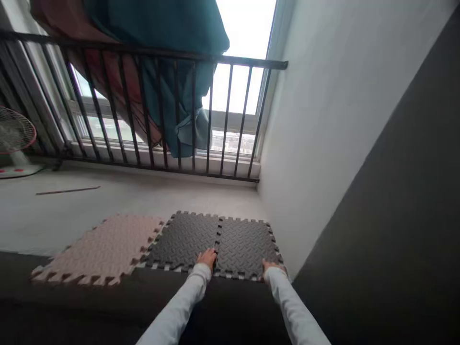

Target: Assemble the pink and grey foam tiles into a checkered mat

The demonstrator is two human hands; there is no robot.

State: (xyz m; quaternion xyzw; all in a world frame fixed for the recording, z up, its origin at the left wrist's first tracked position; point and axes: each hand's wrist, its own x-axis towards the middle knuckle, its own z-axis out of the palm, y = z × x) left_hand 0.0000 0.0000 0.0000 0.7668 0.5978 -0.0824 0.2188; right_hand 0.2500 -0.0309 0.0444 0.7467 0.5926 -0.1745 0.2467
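Three interlocking foam floor tiles lie on the pale floor. A pink tile is at the left, a dark grey tile in the middle, another dark grey tile at the right. My left hand presses flat on the near end of the seam between the two grey tiles, fingers stretched out. My right hand rests on the near right corner of the right tile, fingers partly hidden, seemingly flat. Both arms wear white sleeves.
A black metal railing stands before a bright window, with teal and reddish cloth draped over it. A fan sits at the far left. A white wall rises close on the right. A thin stick lies on the floor.
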